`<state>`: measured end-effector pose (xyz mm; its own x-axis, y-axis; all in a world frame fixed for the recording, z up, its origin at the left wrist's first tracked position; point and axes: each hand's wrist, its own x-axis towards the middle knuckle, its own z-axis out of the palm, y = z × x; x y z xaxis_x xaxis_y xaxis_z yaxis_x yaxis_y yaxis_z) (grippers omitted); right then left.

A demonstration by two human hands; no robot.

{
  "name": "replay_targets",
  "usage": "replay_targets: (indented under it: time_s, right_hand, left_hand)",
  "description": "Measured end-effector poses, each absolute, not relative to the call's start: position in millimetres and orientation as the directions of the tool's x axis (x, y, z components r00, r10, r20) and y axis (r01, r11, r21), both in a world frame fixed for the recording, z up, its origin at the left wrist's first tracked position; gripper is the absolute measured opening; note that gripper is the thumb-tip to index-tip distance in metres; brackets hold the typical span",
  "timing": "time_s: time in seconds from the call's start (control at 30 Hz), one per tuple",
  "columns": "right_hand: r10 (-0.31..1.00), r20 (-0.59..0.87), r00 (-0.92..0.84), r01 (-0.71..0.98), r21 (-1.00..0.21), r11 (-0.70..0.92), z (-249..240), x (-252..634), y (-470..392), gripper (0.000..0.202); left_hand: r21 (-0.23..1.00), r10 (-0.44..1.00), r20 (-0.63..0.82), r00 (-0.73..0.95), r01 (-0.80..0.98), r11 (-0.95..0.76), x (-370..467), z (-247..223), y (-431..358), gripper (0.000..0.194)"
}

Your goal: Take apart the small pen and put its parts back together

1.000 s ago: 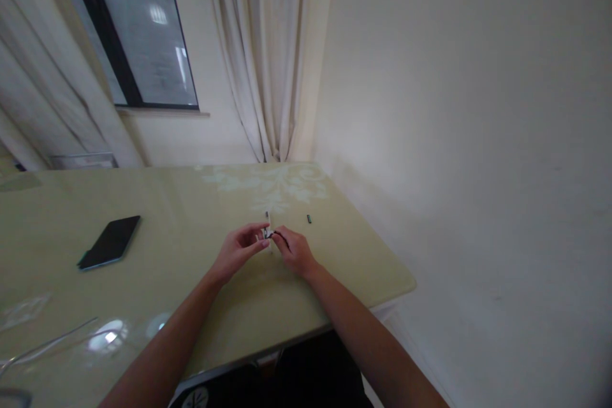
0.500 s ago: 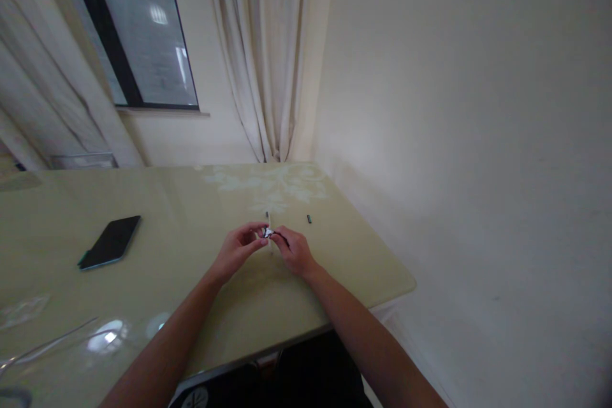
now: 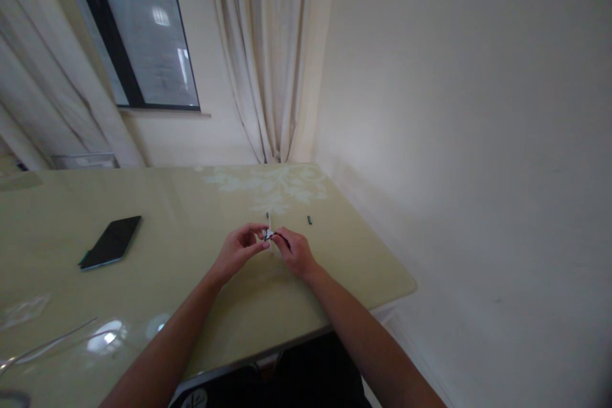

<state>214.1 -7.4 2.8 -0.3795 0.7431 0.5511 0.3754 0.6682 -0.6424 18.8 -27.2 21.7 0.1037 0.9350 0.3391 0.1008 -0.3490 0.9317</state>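
On the counter [image 3: 167, 213], a flat black thing [image 3: 112, 242] is seen. By the left hand [image 3: 236, 254], a small white thing [image 3: 269, 234] is pinched over the counter; its long way cannot be told. By the right hand [image 3: 297, 254], a thin dark stick [image 3: 283, 240] is gripped, slanted, its far end pointed left toward the white thing.

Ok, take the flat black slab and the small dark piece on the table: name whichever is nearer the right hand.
The small dark piece, lying just beyond the right hand. The much larger black slab lies left of both hands.
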Motion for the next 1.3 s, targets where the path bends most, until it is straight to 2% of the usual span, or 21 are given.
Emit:
replay_targets:
  time_s: [0.33, 0.43, 0.53, 0.6, 0.77, 0.9, 1.3]
  right_hand:
    - [0.685, 0.571, -0.453, 0.399, -0.557, 0.728, 4, 219, -7, 0.033]
    - [0.699, 0.560, -0.445, 0.399, -0.575, 0.714, 3, 217, -8, 0.033]
    - [0.704, 0.573, -0.420, 0.399, -0.580, 0.710, 4, 215, -9, 0.034]
    - [0.675, 0.607, -0.419, 0.421, -0.529, 0.737, 6, 214, -10, 0.035]
    - [0.617, 0.651, -0.441, 0.549, -0.348, 0.760, 10, 218, -10, 0.037]
    - [0.574, 0.677, -0.461, 0.572, -0.268, 0.775, 10, 218, -9, 0.037]
    - [0.553, 0.704, -0.444, 0.550, -0.273, 0.789, 8, 218, -7, 0.033]
  left_hand:
    - [0.923, 0.931, 0.350, 0.105, 0.133, -0.362, 17, 19, -27, 0.044]
    - [0.925, 0.934, 0.342, 0.108, 0.135, -0.355, 18, 18, -27, 0.043]
    - [0.937, 0.939, 0.321, 0.123, 0.101, -0.333, 19, 21, -29, 0.052]
    - [0.948, 0.944, 0.300, 0.141, 0.064, -0.311, 19, 24, -30, 0.059]
    - [0.960, 0.950, 0.265, 0.166, 0.049, -0.276, 18, 28, -32, 0.041]
    - [0.960, 0.953, 0.270, 0.136, 0.040, -0.277, 19, 31, -33, 0.036]
    - [0.946, 0.933, 0.325, 0.152, -0.034, -0.323, 20, 42, -36, 0.023]
